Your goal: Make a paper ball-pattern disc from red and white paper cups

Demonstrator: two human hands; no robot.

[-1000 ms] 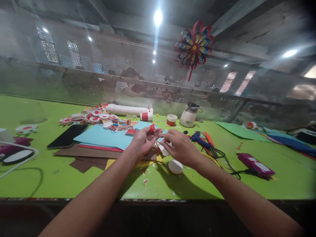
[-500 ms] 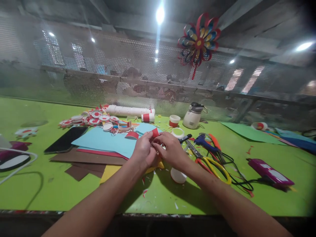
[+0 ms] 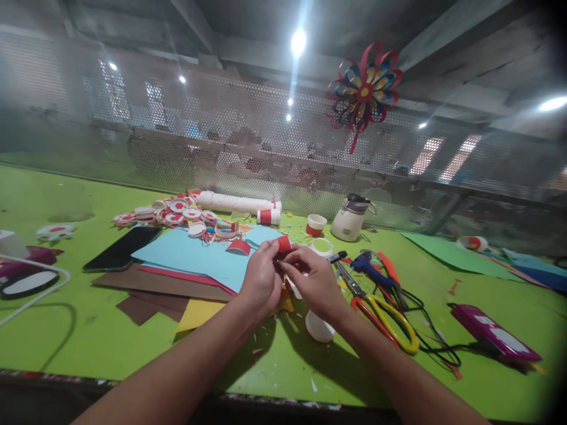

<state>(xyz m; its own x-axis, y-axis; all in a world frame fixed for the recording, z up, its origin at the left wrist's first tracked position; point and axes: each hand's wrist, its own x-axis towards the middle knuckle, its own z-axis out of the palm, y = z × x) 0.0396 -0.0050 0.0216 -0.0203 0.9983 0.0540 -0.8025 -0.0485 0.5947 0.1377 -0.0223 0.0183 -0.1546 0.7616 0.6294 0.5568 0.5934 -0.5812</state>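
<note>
My left hand (image 3: 262,274) is closed around a small red piece of paper cup (image 3: 284,243), which sticks up above the fingertips. Beside it, my right hand (image 3: 312,277) has thumb and fingers pinched together just below the red piece; what they pinch is hidden. A curved red cup piece (image 3: 238,248) lies on the light blue sheets (image 3: 190,257) left of my hands. Under my right wrist stands a white paper cup part (image 3: 319,327). Scissors (image 3: 390,321) with red and yellow handles and a blue glue gun (image 3: 372,268) lie to the right.
Behind my hands are a red-and-white cup (image 3: 316,226), a cup on its side (image 3: 268,217) and a beige flask (image 3: 349,219). Red-and-white discs (image 3: 175,211) are heaped at the back left, near a phone (image 3: 121,249). A purple box (image 3: 495,333) with a black cable lies right.
The view has tilted, so things sit slightly lower in it. More of the red piece shows above my left fingers. Both hands stay together at the same spot.
</note>
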